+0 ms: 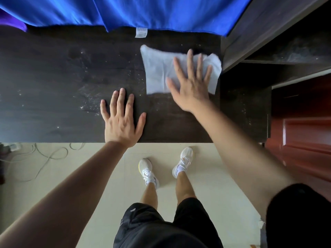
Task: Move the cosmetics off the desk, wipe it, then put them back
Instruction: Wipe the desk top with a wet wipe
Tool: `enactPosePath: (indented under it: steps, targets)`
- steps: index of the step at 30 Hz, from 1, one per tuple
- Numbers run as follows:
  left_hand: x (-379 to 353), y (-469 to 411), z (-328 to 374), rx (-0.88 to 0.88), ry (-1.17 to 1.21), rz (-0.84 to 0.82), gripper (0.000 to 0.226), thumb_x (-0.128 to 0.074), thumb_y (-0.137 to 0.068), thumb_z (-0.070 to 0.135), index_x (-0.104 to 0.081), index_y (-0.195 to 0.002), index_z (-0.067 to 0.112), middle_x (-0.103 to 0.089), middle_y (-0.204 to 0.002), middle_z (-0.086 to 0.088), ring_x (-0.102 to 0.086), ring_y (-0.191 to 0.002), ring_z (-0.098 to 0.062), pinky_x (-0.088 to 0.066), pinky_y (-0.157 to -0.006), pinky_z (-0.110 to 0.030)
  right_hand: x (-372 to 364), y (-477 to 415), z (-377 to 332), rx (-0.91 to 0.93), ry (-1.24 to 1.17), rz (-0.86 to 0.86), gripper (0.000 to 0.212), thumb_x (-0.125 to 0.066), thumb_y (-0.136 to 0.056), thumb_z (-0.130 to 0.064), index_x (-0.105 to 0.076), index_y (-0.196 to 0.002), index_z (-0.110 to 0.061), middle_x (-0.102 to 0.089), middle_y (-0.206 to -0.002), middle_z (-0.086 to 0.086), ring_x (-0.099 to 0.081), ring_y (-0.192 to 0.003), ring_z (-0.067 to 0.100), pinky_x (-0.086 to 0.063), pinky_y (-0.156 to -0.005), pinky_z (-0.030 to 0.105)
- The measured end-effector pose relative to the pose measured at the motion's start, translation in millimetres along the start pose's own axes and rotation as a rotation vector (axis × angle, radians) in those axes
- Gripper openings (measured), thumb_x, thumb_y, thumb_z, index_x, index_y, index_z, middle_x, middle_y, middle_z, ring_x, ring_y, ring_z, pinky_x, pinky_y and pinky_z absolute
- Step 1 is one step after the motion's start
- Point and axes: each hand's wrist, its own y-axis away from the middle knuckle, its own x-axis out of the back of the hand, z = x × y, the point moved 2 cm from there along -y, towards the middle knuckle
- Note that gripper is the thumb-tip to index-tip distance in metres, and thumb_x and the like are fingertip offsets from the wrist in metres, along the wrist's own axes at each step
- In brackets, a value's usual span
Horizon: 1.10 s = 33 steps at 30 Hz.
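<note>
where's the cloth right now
In the head view the white cloth lies on the right side of the dark desk, under the flat right hand.

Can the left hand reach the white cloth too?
Probably yes. The left hand lies flat on the desk close to the white cloth, with only bare desktop between them. The right hand presses the cloth's right part; its left side is free.
</note>
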Motion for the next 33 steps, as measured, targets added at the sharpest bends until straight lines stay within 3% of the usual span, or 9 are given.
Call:
enactPosePath:
  steps: [4,7,10,16,18,21,23,28,33]
  targets:
    - [0.2,0.0,-1.4,-0.009,-0.006,-0.010,0.068,-0.032,-0.098,0.055,-0.037,-0.148,0.009,-0.026,-0.160,-0.016,-0.019,-0.149,-0.033,-0.010,-0.118,-0.062,-25.4,96.8,3.0,0.196,0.025,0.035,0.070,-0.024,-0.102,-0.063,-0.007,-0.161,-0.030,0.003,-0.168,0.014,0.006,-0.154,0.040,-0.007,-0.119,0.065]
    - [1.4,0.0,0.0,-0.001,-0.014,-0.027,0.070,-0.031,-0.098,0.057,-0.036,-0.148,0.009,-0.025,-0.160,-0.016,-0.018,-0.149,-0.033,-0.009,-0.118,-0.062,-29.9,120.6,15.4,0.170,0.003,0.020,0.070,-0.030,-0.102,-0.062,-0.014,-0.161,-0.029,-0.001,-0.166,0.020,0.002,-0.154,0.040,-0.005,-0.122,0.061]
    - [1.8,0.1,0.5,0.000,-0.016,-0.030,0.070,-0.031,-0.097,0.058,-0.036,-0.148,0.009,-0.025,-0.160,-0.016,-0.019,-0.149,-0.034,-0.009,-0.118,-0.062,-13.3,74.2,23.0,0.094,-0.043,0.025,0.069,-0.031,-0.101,-0.060,-0.019,-0.160,-0.026,-0.009,-0.165,0.021,-0.002,-0.154,0.040,-0.006,-0.123,0.057]
    - [2.2,-0.3,1.1,0.004,-0.033,-0.027,0.069,-0.031,-0.098,0.057,-0.037,-0.147,0.009,-0.026,-0.159,-0.015,-0.019,-0.149,-0.033,-0.009,-0.118,-0.062,28.1,-67.8,2.8,-0.131,-0.076,-0.039,0.074,-0.013,-0.099,-0.064,0.002,-0.161,-0.027,0.007,-0.168,0.015,0.013,-0.153,0.036,0.008,-0.122,0.056]
    - [1.2,-0.2,0.4,-0.003,-0.032,-0.018,0.068,-0.032,-0.098,0.056,-0.037,-0.147,0.009,-0.027,-0.159,-0.015,-0.020,-0.148,-0.033,-0.009,-0.118,-0.061,22.6,-61.3,-23.3,-0.049,-0.069,-0.039,0.071,-0.016,-0.100,-0.062,-0.001,-0.161,-0.029,0.006,-0.168,0.015,0.013,-0.153,0.036,0.007,-0.122,0.058]
    - [0.7,-1.5,-0.3,-0.007,-0.023,-0.012,0.067,-0.032,-0.097,0.054,-0.039,-0.146,0.008,-0.028,-0.159,-0.016,-0.021,-0.148,-0.034,-0.010,-0.117,-0.062,1.9,-2.8,-50.4,0.249,0.017,-0.026,0.066,-0.020,-0.102,-0.059,-0.008,-0.161,-0.031,0.004,-0.168,0.014,0.007,-0.154,0.036,-0.001,-0.122,0.058]
    - [1.3,-1.8,0.6,-0.002,-0.022,-0.021,0.066,-0.031,-0.097,0.053,-0.041,-0.143,0.007,-0.029,-0.158,-0.016,-0.021,-0.148,-0.034,-0.009,-0.117,-0.062,-7.8,24.5,-42.5,0.299,0.024,-0.040,0.066,-0.019,-0.102,-0.060,-0.008,-0.161,-0.032,0.004,-0.168,0.015,0.007,-0.154,0.036,-0.001,-0.122,0.058]
    - [1.3,-1.6,1.2,0.003,-0.034,-0.039,0.069,-0.031,-0.097,0.055,-0.037,-0.147,0.008,-0.026,-0.159,-0.016,-0.019,-0.149,-0.034,-0.008,-0.118,-0.062,0.6,9.7,1.9,0.148,0.013,0.003,0.066,-0.020,-0.101,-0.063,-0.010,-0.160,-0.035,0.005,-0.167,0.019,0.006,-0.153,0.042,0.002,-0.122,0.059]
    - [1.4,-2.4,1.9,0.005,-0.048,-0.049,0.069,-0.030,-0.098,0.057,-0.035,-0.148,0.009,-0.025,-0.160,-0.015,-0.017,-0.149,-0.033,-0.008,-0.119,-0.062,18.7,-48.1,12.3,-0.211,-0.100,-0.009,0.071,-0.017,-0.097,-0.068,0.002,-0.159,-0.039,0.017,-0.166,0.014,0.020,-0.148,0.050,0.012,-0.116,0.068]
